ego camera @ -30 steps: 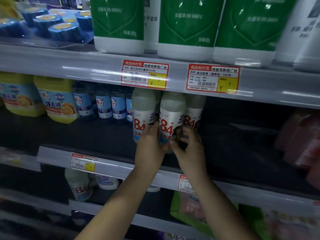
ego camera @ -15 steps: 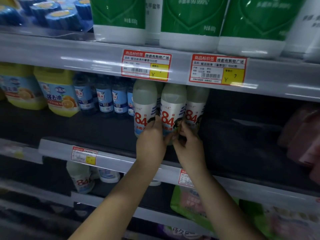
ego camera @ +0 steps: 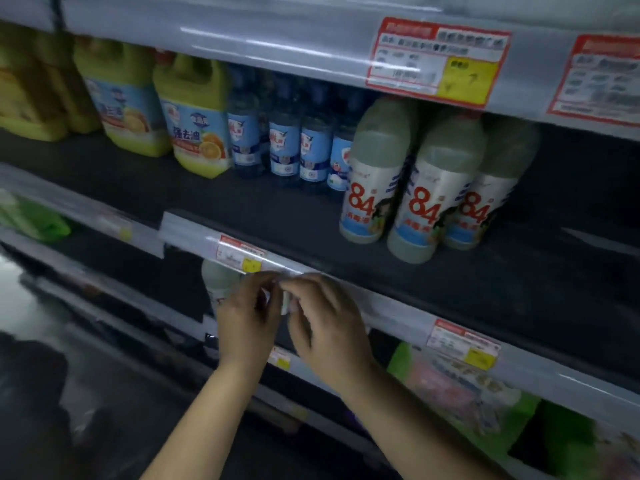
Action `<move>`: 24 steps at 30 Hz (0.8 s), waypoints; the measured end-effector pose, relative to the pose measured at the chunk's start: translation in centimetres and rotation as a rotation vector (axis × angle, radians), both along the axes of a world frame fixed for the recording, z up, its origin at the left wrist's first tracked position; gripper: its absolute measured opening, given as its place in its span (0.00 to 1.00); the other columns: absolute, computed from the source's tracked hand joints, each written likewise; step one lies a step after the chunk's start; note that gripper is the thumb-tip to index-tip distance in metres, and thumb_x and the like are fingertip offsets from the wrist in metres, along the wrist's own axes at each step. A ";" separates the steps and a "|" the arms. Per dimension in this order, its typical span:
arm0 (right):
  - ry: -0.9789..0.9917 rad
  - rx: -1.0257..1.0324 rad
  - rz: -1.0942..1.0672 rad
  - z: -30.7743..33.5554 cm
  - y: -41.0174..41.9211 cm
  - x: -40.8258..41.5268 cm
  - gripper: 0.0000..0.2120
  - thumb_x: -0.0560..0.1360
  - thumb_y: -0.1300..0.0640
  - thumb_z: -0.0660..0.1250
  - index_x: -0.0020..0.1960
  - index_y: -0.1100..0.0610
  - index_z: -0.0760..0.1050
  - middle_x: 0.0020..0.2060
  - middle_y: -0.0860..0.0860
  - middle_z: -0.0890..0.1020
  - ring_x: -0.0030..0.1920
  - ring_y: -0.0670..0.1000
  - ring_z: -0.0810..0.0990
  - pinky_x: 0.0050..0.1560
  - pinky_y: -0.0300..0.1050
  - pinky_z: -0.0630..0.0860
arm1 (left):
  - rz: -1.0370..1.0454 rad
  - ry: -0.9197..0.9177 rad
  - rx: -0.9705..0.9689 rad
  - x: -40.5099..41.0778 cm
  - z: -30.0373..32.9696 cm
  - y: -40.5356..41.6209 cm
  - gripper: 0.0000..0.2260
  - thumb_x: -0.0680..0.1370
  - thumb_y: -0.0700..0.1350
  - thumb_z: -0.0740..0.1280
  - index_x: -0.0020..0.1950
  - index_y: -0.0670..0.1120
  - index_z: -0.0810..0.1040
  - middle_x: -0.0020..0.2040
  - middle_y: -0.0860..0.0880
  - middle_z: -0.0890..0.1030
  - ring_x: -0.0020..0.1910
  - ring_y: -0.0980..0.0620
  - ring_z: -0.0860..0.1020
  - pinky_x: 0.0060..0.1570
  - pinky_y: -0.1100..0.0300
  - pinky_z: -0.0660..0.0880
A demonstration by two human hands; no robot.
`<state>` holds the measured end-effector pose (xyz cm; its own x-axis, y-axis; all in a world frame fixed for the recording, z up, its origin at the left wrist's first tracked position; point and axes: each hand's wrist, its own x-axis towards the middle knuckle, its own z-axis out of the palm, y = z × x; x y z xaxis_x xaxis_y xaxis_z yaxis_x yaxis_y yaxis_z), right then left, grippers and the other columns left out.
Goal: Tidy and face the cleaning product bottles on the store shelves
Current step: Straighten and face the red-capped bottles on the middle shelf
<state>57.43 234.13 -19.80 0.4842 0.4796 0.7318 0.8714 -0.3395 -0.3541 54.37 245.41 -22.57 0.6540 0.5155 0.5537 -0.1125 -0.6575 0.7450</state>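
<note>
Three white "84" disinfectant bottles stand on the dark middle shelf (ego camera: pixel 242 202): the left one (ego camera: pixel 374 188), the middle one (ego camera: pixel 433 202) further forward, and the right one (ego camera: pixel 485 206) behind it. Their labels face out. My left hand (ego camera: pixel 249 320) and my right hand (ego camera: pixel 329 330) are close together below that shelf's front rail (ego camera: pixel 398 313), in front of the lower shelf. Their fingers curl toward a small white thing (ego camera: pixel 285 303) between them; blur hides whether they grip it. Another white bottle (ego camera: pixel 218 282) stands on the lower shelf just left of my left hand.
Blue-labelled bottles (ego camera: pixel 284 147) and yellow detergent jugs (ego camera: pixel 197 123) fill the middle shelf to the left. Green and pink packs (ego camera: pixel 467 386) lie on the lower shelf at the right. Red and yellow price tags (ego camera: pixel 436 60) hang on the rails.
Both hands have let go of the middle "84" bottle and dropped below the shelf rail to the lower shelf. The view has swung down and left.
</note>
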 end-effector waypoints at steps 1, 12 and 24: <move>0.003 -0.073 0.029 -0.7 0.9 -0.3 0.09 0.73 0.59 0.58 0.52 0.55 0.72 0.44 0.52 0.82 0.46 0.48 0.78 0.45 0.38 0.75 | 0.037 0.052 -0.049 -0.4 -1.0 1.1 0.07 0.74 0.39 0.66 0.49 0.39 0.80 0.42 0.50 0.79 0.41 0.52 0.77 0.42 0.63 0.71; 0.332 -0.537 0.098 -6.2 6.9 1.1 0.16 0.73 0.65 0.62 0.60 0.62 0.73 0.57 0.60 0.77 0.53 0.62 0.78 0.49 0.49 0.74 | 0.266 0.426 -0.075 3.2 -7.7 11.1 0.22 0.68 0.44 0.73 0.57 0.37 0.73 0.53 0.39 0.76 0.55 0.41 0.73 0.48 0.58 0.68; 0.418 -0.609 0.019 -7.5 5.7 0.9 0.13 0.74 0.61 0.62 0.58 0.59 0.72 0.56 0.57 0.76 0.48 0.59 0.78 0.47 0.53 0.76 | 0.301 0.399 -0.341 5.5 -8.6 10.6 0.29 0.64 0.45 0.77 0.60 0.40 0.70 0.58 0.41 0.75 0.57 0.42 0.75 0.46 0.56 0.69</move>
<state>58.34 239.84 -27.32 0.6520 0.7529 0.0894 0.7126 -0.5682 -0.4116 59.86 255.98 -31.13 0.5753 0.8152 0.0672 0.3724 -0.3342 0.8658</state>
